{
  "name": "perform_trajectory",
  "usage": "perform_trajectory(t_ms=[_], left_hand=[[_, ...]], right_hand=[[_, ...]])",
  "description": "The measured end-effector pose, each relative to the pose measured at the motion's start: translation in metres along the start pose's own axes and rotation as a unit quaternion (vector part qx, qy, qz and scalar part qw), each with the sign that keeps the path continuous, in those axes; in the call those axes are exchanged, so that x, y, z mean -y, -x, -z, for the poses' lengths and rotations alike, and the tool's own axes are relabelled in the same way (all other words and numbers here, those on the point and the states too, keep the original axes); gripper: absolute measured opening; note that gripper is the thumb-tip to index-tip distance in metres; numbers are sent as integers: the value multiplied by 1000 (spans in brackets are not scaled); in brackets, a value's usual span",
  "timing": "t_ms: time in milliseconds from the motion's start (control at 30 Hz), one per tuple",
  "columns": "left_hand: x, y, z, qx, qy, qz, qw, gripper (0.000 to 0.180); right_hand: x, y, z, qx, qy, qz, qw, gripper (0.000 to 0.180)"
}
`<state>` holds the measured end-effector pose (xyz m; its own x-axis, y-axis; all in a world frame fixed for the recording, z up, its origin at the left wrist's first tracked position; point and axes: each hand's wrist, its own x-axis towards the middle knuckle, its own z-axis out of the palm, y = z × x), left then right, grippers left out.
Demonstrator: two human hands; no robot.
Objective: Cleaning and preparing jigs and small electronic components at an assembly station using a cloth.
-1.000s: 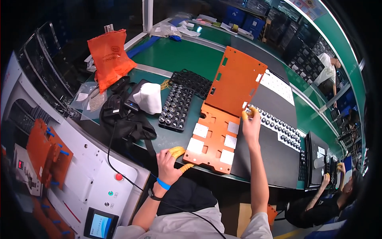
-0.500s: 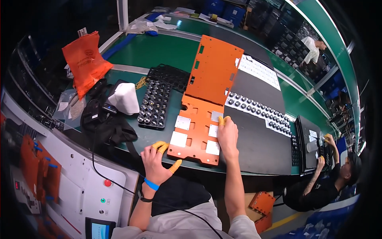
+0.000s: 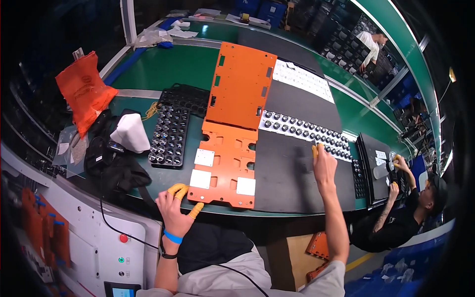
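Left hand (yellow finger cots on) sat at the near corner of the orange hinged fixture on the green bench, fingers loosely spread, gripping nothing. Right hand reached out over the black mat, fingertips by the row of small round parts; couldn't tell if it pinched one.

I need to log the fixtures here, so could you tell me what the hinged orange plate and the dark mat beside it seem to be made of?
The orange plate looks like rigid matte plastic or fibre board: flat, uniform colour, clean cut-outs. The dark mat looks like soft matte rubber or foam, dull and glare-free; I cannot tell which.
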<state>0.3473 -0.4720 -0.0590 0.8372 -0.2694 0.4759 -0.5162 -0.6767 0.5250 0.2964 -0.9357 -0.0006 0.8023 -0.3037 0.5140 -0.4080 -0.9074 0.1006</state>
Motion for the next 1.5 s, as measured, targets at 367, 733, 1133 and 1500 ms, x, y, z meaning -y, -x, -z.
perform_trajectory(t_ms=[367,733,1133,1500], left_hand=[[-2,0,-5,10,-20,6,1000,64],[-2,3,-10,16,-40,13,999,69],[-4,3,-9,16,-48,15,999,70],[-1,4,-14,12,-56,14,998,73]], right_hand=[[-7,72,41,-75,-132,185,971,25],[-23,58,45,120,-173,-56,976,30],[-69,-25,-26,52,-143,51,987,26],[-48,-16,-18,-14,-186,-9,982,24]])
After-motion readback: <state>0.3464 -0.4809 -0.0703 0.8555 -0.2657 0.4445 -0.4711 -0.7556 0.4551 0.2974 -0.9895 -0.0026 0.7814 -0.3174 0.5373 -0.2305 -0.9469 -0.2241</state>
